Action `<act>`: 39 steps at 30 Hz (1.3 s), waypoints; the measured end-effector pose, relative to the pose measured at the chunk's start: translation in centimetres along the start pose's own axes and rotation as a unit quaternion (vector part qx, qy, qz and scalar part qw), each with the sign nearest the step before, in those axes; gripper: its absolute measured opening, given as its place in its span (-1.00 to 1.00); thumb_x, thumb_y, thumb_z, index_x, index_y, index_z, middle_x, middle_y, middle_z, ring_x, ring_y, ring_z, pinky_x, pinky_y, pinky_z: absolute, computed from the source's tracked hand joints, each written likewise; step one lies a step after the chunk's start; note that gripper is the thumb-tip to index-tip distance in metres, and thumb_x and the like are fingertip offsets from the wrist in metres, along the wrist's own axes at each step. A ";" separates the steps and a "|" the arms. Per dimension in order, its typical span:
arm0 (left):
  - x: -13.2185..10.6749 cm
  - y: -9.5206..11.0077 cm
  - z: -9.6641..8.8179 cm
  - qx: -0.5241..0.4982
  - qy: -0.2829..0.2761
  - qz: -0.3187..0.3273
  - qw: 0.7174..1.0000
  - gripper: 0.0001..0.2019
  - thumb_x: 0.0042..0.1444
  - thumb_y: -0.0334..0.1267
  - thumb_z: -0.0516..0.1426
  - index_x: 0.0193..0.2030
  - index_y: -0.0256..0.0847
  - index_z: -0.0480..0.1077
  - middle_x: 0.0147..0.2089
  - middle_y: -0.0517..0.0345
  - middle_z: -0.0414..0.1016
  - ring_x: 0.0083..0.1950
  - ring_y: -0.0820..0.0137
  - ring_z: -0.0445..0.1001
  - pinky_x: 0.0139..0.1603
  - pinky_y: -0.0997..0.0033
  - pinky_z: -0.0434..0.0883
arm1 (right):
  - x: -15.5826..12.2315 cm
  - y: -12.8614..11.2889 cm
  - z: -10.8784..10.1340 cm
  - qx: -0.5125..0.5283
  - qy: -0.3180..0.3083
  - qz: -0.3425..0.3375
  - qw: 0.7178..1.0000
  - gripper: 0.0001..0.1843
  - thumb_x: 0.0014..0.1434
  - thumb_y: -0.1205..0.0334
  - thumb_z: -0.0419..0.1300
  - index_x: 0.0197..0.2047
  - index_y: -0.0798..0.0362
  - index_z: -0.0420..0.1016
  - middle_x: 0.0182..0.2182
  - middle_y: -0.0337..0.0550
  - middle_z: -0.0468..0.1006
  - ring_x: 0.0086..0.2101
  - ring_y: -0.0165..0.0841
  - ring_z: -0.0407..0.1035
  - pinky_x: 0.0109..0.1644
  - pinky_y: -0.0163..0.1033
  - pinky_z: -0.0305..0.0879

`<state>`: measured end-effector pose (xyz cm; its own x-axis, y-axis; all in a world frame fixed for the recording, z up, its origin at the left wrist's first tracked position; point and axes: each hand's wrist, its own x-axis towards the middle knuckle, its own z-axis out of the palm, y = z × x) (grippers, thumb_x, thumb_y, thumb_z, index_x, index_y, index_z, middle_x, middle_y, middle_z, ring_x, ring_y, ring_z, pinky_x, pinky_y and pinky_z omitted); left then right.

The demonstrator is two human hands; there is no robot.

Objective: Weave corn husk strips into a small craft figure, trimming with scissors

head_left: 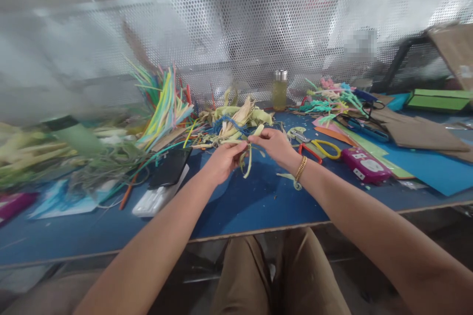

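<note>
Forearms (155, 236) over surface (236, 211). Pinching pale-green strip (249, 163) in fingers (242, 146) of left hand (223, 160) and right hand (272, 145), probably to steady it. Yellow-handled scissors (315, 144) near right hand, presumably for reach.

Craft workshop, blue worktable (236, 214), scissors (313, 142), coloured strips (165, 108), perforated metal screen (207, 34)
</note>
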<state>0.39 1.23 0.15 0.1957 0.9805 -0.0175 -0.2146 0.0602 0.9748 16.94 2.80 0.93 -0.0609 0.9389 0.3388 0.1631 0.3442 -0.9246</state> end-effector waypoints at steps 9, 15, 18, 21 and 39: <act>0.2 -0.4 0.4 0.034 0.036 0.035 0.998 -0.80 -0.17 -0.20 0.39 -0.48 -0.20 0.47 -0.51 0.22 0.44 -0.50 0.45 0.33 -0.44 0.39 0.22 | 0.0 0.5 0.6 0.044 -0.012 0.016 0.999 -0.42 -0.11 -0.19 0.39 -0.64 0.03 0.17 -0.66 -0.40 0.05 -0.55 -0.52 -0.08 -0.49 -0.28 -0.15; 0.1 -0.4 0.6 0.066 0.013 -0.025 0.997 -0.78 -0.15 -0.22 0.33 -0.55 -0.20 0.36 -0.57 0.25 0.34 -0.57 0.50 0.25 -0.53 0.43 0.12 | 0.3 1.1 0.6 0.039 0.013 0.028 0.999 -0.46 -0.09 -0.13 0.38 -0.64 0.02 0.17 -0.65 -0.39 0.04 -0.55 -0.50 -0.07 -0.48 -0.28 -0.11; -0.1 -0.4 0.8 0.071 -0.002 -0.024 0.997 -0.77 -0.14 -0.23 0.32 -0.57 -0.18 0.33 -0.58 0.25 0.31 -0.58 0.49 0.24 -0.53 0.42 0.15 | 0.5 1.5 0.6 0.029 0.036 0.018 0.999 -0.48 -0.06 -0.08 0.37 -0.64 0.02 0.15 -0.64 -0.38 0.04 -0.54 -0.50 -0.07 -0.47 -0.27 -0.09; -0.3 -0.3 1.0 0.063 -0.020 -0.025 0.997 -0.76 -0.11 -0.24 0.31 -0.57 -0.18 0.31 -0.59 0.24 0.30 -0.58 0.48 0.25 -0.52 0.41 0.19 | 0.6 1.6 0.5 0.015 0.057 0.002 0.998 -0.49 -0.04 -0.03 0.36 -0.64 0.02 0.14 -0.63 -0.38 0.03 -0.54 -0.50 -0.08 -0.47 -0.26 -0.09; -0.2 -0.4 0.1 -0.004 0.008 -0.020 1.000 -0.61 -0.25 -0.25 0.47 -0.25 -0.19 0.49 -0.39 0.22 0.48 -0.41 0.50 0.44 -0.42 0.51 0.35 | 1.8 1.5 -1.0 0.056 0.063 -0.036 0.996 -0.57 -0.02 -0.08 0.35 -0.17 0.04 0.52 -0.33 -0.20 0.51 -0.30 -0.36 0.36 -0.15 -0.20 0.31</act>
<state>0.54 1.04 -0.19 0.1894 0.9801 -0.0603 -0.2147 0.1013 0.9714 18.02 5.04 0.37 0.0558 0.9066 0.4183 0.0522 0.4157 -0.9080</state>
